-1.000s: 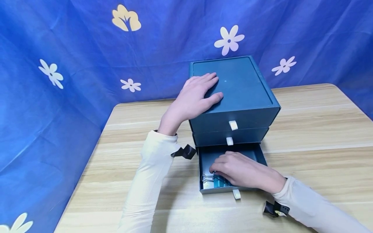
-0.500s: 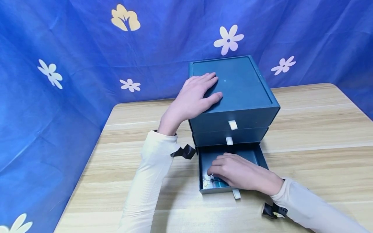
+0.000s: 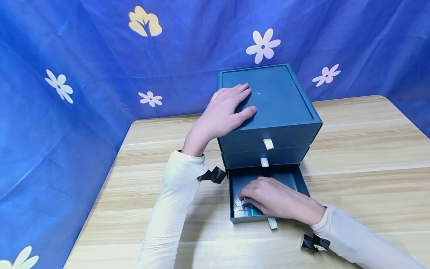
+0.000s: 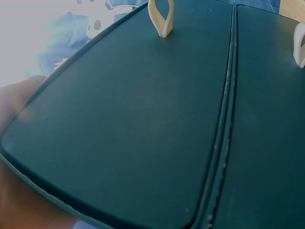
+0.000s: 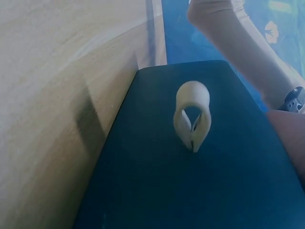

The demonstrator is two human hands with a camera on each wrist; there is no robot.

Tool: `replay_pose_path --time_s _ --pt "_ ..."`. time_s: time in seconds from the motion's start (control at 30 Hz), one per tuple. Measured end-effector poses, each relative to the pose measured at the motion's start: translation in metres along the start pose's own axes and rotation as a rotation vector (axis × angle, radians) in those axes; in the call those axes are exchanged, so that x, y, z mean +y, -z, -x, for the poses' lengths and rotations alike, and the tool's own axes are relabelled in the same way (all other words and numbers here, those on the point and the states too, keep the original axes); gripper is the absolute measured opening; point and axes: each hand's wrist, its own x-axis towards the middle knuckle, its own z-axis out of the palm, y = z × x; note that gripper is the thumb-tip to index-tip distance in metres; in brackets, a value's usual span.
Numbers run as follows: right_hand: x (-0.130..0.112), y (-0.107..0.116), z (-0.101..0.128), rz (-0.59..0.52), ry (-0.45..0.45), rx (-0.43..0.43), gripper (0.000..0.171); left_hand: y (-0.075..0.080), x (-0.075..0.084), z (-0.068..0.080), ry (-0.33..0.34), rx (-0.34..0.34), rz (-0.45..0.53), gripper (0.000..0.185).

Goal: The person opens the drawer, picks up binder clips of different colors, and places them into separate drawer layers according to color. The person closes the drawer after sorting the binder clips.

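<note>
A dark teal three-drawer box (image 3: pixel 279 97) stands on the wooden table (image 3: pixel 356 149). My left hand (image 3: pixel 228 106) lies flat on its top near the left edge, and the left wrist view shows the closed drawer fronts (image 4: pixel 143 119) close up. The bottom drawer (image 3: pixel 297 177) is pulled out. My right hand (image 3: pixel 268 198) reaches into it, fingertips pinching the wire handle of a blue binder clip (image 3: pixel 249 211) at the drawer's front left corner. The hand hides most of the clip. The drawer's cream pull loop (image 5: pixel 192 114) fills the right wrist view.
Blue cloth with white flowers (image 3: pixel 84 74) hangs behind and to the left of the table. Cream pull loops (image 3: pixel 268 144) mark the two closed drawers. Bare tabletop lies on both sides of the box and in front of it.
My right hand has shifted slightly left and back inside the drawer, staying on the binder clip. The left hand and the box have not moved.
</note>
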Motion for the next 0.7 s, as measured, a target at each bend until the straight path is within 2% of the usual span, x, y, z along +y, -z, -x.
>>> replay_pose_path --time_s 0.17,0.3,0.37,0.43,0.57,0.63,0.7 --pt "-0.001 0.009 0.009 -0.040 -0.021 0.109 0.015 -0.001 -0.001 -0.001 -0.003 -0.002 0.002 0.059" --pt "-0.005 0.022 0.025 -0.054 -0.047 0.231 0.014 -0.001 -0.001 -0.002 -0.006 -0.006 0.001 0.059" --pt "-0.009 0.026 0.035 -0.106 -0.071 0.261 0.016 0.000 -0.001 -0.003 -0.006 -0.009 -0.001 0.060" --pt "-0.015 0.029 0.046 -0.194 -0.094 0.275 0.019 0.000 -0.001 -0.003 -0.005 -0.014 -0.001 0.060" --pt "-0.030 0.018 0.066 -0.455 -0.086 0.282 0.026 0.002 -0.001 -0.002 -0.004 -0.021 0.005 0.060" --pt "-0.039 0.005 0.073 -0.619 -0.065 0.259 0.027 0.002 -0.002 -0.002 -0.002 -0.023 0.009 0.061" --pt "-0.046 -0.011 0.079 -0.826 -0.073 0.194 0.025 0.003 -0.002 -0.002 0.000 -0.024 0.011 0.061"
